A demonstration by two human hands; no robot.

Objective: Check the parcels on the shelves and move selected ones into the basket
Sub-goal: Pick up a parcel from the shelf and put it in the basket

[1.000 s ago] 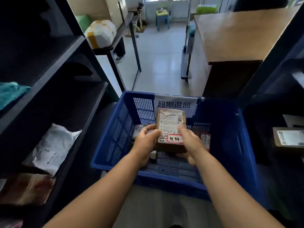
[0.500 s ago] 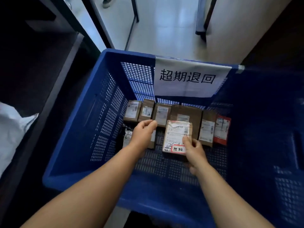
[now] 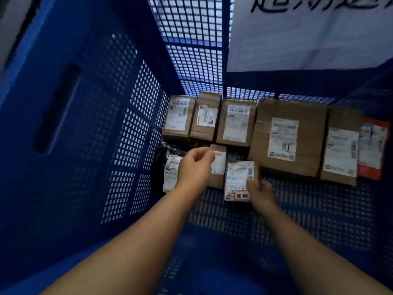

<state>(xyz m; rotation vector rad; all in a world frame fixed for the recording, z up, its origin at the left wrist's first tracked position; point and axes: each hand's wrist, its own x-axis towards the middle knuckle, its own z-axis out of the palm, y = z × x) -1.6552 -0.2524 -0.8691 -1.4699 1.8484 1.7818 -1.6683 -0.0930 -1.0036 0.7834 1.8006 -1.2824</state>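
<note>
Now the right hand (image 3: 260,192) is pinching the small box (image 3: 239,179), lowering it onto the basket (image 3: 89,128) floor beside other parcels; the left hand (image 3: 194,167), loosely curled, is holding nothing.

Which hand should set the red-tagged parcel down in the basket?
Right hand: it already grips the red-tagged parcel low over the basket floor. Left hand hovers over a neighbouring box.
</note>
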